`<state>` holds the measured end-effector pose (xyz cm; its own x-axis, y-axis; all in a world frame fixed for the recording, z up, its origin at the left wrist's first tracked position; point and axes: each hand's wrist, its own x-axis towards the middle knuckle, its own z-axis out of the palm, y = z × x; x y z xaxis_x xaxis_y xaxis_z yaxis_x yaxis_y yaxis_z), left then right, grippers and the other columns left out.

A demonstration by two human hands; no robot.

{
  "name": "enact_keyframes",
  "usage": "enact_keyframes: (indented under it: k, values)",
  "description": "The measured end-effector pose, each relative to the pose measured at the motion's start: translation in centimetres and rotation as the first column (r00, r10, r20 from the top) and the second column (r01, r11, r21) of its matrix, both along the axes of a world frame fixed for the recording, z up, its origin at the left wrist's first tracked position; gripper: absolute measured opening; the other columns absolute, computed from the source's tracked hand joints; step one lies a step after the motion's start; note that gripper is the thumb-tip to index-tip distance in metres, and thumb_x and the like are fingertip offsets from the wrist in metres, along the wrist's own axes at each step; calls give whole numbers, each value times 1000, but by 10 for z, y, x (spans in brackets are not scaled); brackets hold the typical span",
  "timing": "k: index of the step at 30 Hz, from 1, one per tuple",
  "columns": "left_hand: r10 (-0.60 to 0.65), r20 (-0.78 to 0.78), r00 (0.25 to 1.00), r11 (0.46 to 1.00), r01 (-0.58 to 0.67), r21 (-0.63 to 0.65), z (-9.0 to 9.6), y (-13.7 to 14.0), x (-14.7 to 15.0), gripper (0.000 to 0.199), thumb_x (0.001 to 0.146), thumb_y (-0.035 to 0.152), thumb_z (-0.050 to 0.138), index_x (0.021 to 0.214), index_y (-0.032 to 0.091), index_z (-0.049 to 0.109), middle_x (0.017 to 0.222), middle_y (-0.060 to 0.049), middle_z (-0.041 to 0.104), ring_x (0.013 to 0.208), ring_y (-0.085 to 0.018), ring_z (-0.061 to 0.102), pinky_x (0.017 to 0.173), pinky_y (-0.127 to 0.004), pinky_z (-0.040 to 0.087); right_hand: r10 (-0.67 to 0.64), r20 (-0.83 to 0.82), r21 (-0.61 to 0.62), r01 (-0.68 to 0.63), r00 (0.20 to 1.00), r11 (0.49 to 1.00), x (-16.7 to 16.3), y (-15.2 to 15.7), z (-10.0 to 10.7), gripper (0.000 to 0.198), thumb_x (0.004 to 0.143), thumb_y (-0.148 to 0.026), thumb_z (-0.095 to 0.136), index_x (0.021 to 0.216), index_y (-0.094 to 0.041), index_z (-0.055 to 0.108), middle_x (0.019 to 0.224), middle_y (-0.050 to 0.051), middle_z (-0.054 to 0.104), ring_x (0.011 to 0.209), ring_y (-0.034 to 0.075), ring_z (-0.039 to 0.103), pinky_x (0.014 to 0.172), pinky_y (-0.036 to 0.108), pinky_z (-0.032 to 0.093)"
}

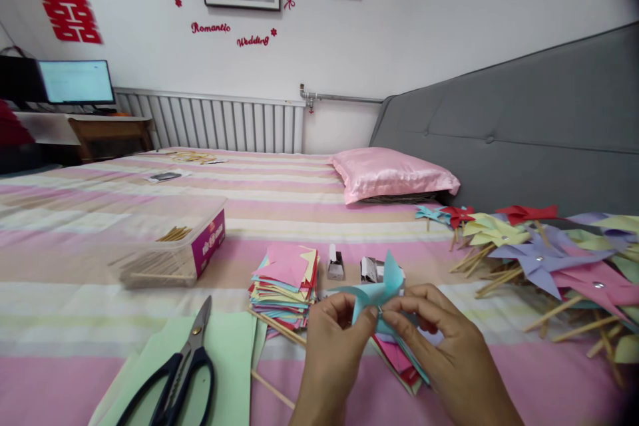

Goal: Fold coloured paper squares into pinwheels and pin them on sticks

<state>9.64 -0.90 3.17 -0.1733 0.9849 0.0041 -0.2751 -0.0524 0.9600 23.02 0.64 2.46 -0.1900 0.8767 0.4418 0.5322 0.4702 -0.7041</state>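
Observation:
My left hand (pixel 337 339) pinches a light-blue paper pinwheel (pixel 393 277), its blades folded toward the middle. At the pinwheel's centre, the fingertips of my right hand (pixel 439 333) are closed on a small shiny tack (pixel 380 310), mostly hidden by the fingers. Below the hands lies a pile of coloured paper pieces (pixel 399 363), partly covered. Left of my left hand stands a stack of cut coloured paper (pixel 284 266), with thin wooden sticks (pixel 279 328) beside its base. Two small boxes (pixel 336 265) sit just beyond the pinwheel.
Black-handled scissors (pixel 192 353) rest on green paper sheets (pixel 232 359) at the front left. Behind them is a clear plastic box (pixel 164 246) holding wooden sticks. Several finished pinwheels (pixel 542 256) are heaped at right. A pink pillow (pixel 394 173) lies farther back on the striped bed.

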Motion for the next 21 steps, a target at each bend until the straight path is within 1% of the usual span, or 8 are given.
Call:
enact_keyframes:
  k: [2,4,7,9,12,14,18,21]
  values:
    - [2,5,1000,1000,-2,-2,1,0,1,11,62,19,62,55,11,58,51,5,47,49,-6,36,48,-19,26,0,-1,-18,0,1000,1000,0,-1,0,20,80,-39,52,75,-23,63,84,4,56,78,20,53,66,29,44]
    - [-4,23,1000,1000,4,5,1,1,2,9,61,17,62,56,11,59,51,4,50,50,-7,40,49,-19,29,-5,-12,-25,4,1000,1000,-1,-1,1,19,79,-38,52,75,-23,62,87,4,56,86,22,54,75,32,43]
    - [0,59,998,1000,-1,27,-3,3,3,7,59,16,63,56,11,60,52,2,55,52,-8,45,52,-19,33,-26,-38,-7,26,999,1000,-3,-2,2,17,78,-38,53,74,-23,59,98,5,55,99,25,50,87,39,37]
    - [9,73,997,999,-11,34,-6,4,4,7,59,16,63,57,11,60,54,1,57,52,-8,45,51,-19,33,-27,-68,-41,24,997,999,-5,-2,2,16,78,-39,52,76,-23,56,99,5,55,98,25,51,86,39,38]
    - [12,65,998,999,-14,34,-9,4,5,9,61,18,63,57,11,59,53,2,56,50,-7,44,49,-18,31,-6,-169,-134,-17,986,991,-8,-4,0,17,79,-39,51,82,-23,48,85,3,58,83,22,56,75,35,44]
    - [11,47,999,999,-13,30,-9,4,5,12,62,20,63,56,12,58,52,3,53,49,-7,42,48,-18,30,-7,-264,-182,-43,964,982,-10,-5,-1,20,78,-39,53,84,-24,44,81,1,58,79,20,58,69,30,46]
    - [9,26,1000,1000,-10,22,-6,3,4,12,63,21,63,57,12,58,52,4,52,50,-6,41,48,-18,31,-18,-438,-260,-107,899,960,-14,-5,0,33,76,-39,58,99,-24,40,91,5,63,88,21,60,71,27,49]
    - [23,40,999,999,-25,32,-3,1,5,11,62,18,63,55,12,57,50,5,51,49,-6,41,47,-17,30,33,-478,-295,-196,878,935,-14,-5,3,44,77,-39,57,114,-23,39,103,8,63,95,23,59,79,31,48]
